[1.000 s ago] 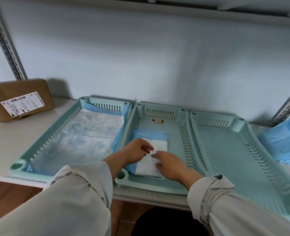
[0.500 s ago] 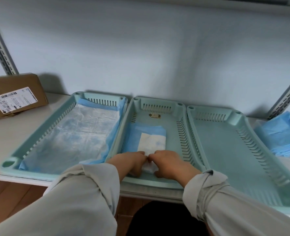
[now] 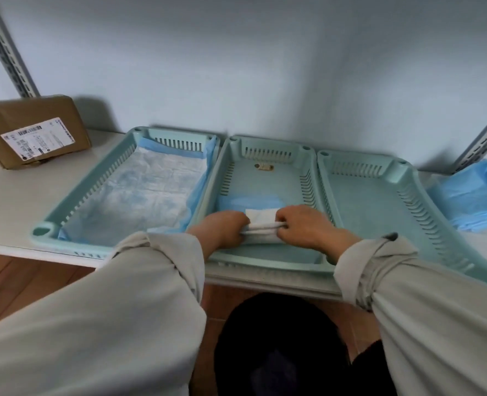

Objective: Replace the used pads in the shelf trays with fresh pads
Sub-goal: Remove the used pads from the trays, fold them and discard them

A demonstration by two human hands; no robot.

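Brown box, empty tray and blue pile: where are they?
Brown box (image 3: 36,130), head view, on its top face.
Empty tray (image 3: 376,207), head view, on its bare floor.
Blue pile (image 3: 473,195), head view, on the top sheet.

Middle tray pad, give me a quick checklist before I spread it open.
1. Both hands on the folded pad: ok, left hand and right hand each have a grip on its near edge.
2. Pad inside the middle tray: ok.
3. Far half of the tray floor free: not ok, a small tag lies there.
4. Left tray already lined: ok.
5. Right tray lined: not ok, bare.
6. Spare pads nearby: ok.
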